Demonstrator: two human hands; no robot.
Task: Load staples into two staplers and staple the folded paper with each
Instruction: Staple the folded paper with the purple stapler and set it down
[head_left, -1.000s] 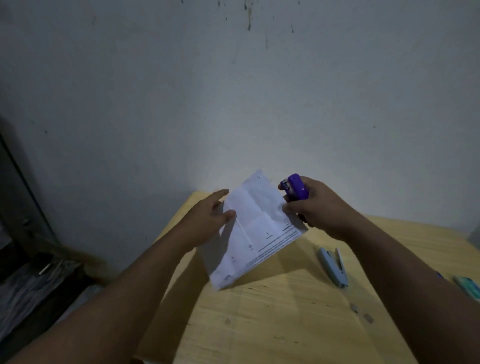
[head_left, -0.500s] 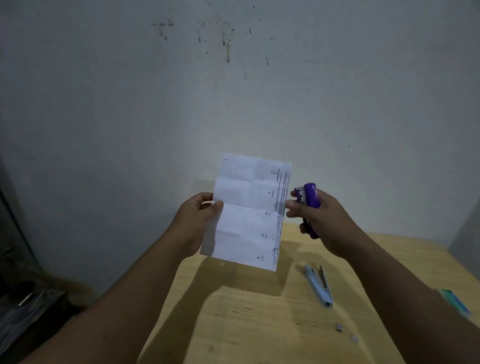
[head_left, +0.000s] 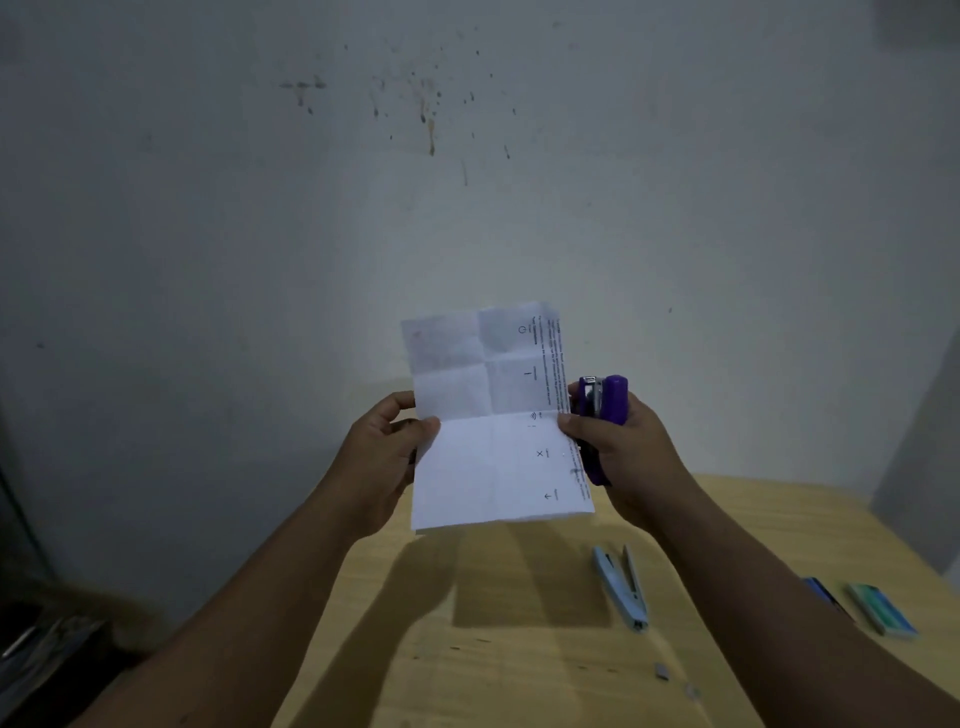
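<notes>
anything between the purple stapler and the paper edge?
Nothing visible. The right hand holds the purple stapler right beside the paper at its right edge, thumb on that edge; the left hand pinches the opposite edge.

paper's print (head_left: 553, 364) blurred, purple stapler (head_left: 605, 415) partly hidden

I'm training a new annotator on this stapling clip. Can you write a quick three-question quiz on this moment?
1. True or false: the purple stapler lies on the wooden table.
2. Which hand holds the paper's left edge?
3. The light blue stapler is: A) closed in a hand, B) open on the table, C) on the paper.

Key: 1 false, the right hand grips it; 2 left hand; 3 B.
</notes>
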